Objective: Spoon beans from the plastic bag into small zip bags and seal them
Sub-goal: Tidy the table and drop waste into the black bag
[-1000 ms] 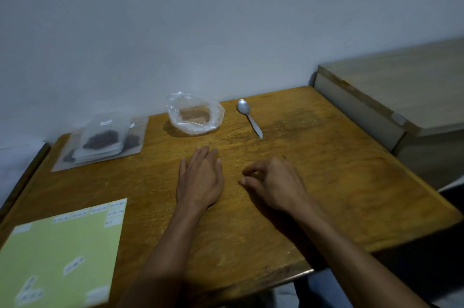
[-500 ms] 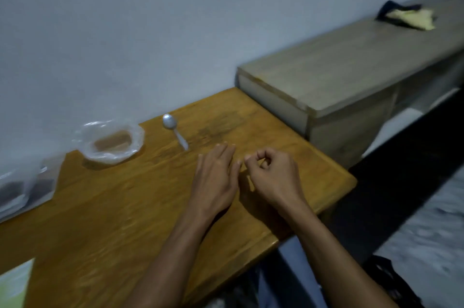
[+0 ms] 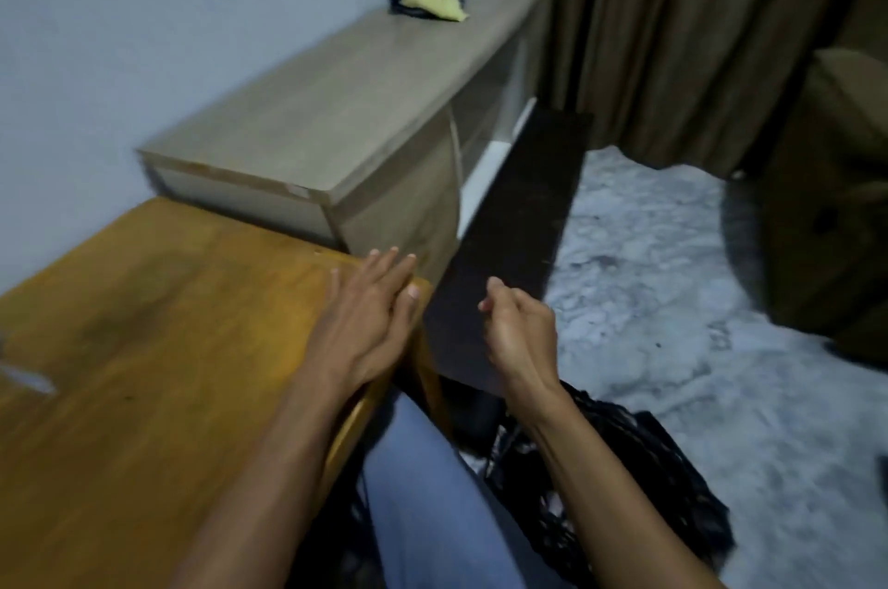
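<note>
My left hand (image 3: 370,319) lies flat with straight fingers on the right front corner of the wooden table (image 3: 144,348). My right hand (image 3: 516,334) hangs in the air past the table's right edge, fingers curled, holding nothing. A blurred sliver of the spoon handle (image 3: 26,377) shows at the far left edge. The bean bag and the zip bags are out of view.
A low grey-wood cabinet (image 3: 336,117) stands against the wall right of the table, with a dark and yellow cloth (image 3: 430,2) on top. A dark board (image 3: 514,242) leans by it. Brown curtains (image 3: 696,26), a brown armchair (image 3: 836,204) and pale marbled floor (image 3: 672,300) lie to the right.
The view has swung far to the right, so the bean bag and zip bags left the frame. My right hand moved off the table into the air; my left hand stays flat on the wood.
</note>
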`<state>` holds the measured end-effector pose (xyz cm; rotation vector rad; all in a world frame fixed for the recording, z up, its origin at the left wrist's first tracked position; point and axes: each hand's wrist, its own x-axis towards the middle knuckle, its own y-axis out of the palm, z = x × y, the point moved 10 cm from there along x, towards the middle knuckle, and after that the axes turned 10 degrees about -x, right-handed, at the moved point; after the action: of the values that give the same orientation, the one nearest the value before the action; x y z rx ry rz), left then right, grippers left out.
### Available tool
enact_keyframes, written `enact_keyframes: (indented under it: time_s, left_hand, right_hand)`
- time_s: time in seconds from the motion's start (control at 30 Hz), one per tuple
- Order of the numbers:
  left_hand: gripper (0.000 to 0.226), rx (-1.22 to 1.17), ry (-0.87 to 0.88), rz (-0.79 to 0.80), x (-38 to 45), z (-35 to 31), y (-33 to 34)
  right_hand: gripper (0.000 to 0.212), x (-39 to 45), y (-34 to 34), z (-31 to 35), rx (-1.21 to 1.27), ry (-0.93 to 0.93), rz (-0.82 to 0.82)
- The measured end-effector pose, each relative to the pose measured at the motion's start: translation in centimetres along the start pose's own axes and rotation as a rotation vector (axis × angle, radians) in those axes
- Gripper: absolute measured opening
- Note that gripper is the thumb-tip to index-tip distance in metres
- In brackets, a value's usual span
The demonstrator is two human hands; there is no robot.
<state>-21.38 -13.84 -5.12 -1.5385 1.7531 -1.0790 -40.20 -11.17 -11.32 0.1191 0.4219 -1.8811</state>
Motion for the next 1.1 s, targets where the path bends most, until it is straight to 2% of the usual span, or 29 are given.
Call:
enact_keyframes:
  time_s: [0.13,0.27,0.4,0.5,0.6,0.87,1.1]
  left_hand:
    - [0.050,0.028,-0.004,0.014,-0.2,0.4,0.3]
    - [0.052,0.042,0.001,0.022,-0.3,0.6,0.3]
    - [0.053,0.047,0.005,0.018,-0.4,0.5,0.1]
    - [0.053,0.047,-0.003,0.015,-0.5,0.6,0.0]
    - [0.053,0.054,-0.002,0.012,-0.5,0.7,0.0]
    - [0.052,0.029,-0.006,-0.003,-0.6,0.6,-0.2]
    - [0.049,-0.081,-0.031,-0.080,-1.1,-0.1,-1.9]
  right_hand:
    - [0.045,-0.7,-4.0,-5.3,-0.112,0.008,-0.180]
    - [0.041,-0.8,-6.7,-12.4,-0.213,0.099,-0.306]
    - [0.039,-0.5,-7.0,-18.8,-0.286,0.204,-0.252]
    - [0.067,-0.9,-7.2,-21.7,-0.298,0.314,-0.214]
    - [0.075,-0.8,-7.2,-22.0,-0.280,0.309,-0.202]
    - [0.078,-0.5,-5.9,-19.5,-0.240,0.234,-0.193]
    - [0.064,-0.6,-3.4,-12.1,-0.158,0.069,-0.112]
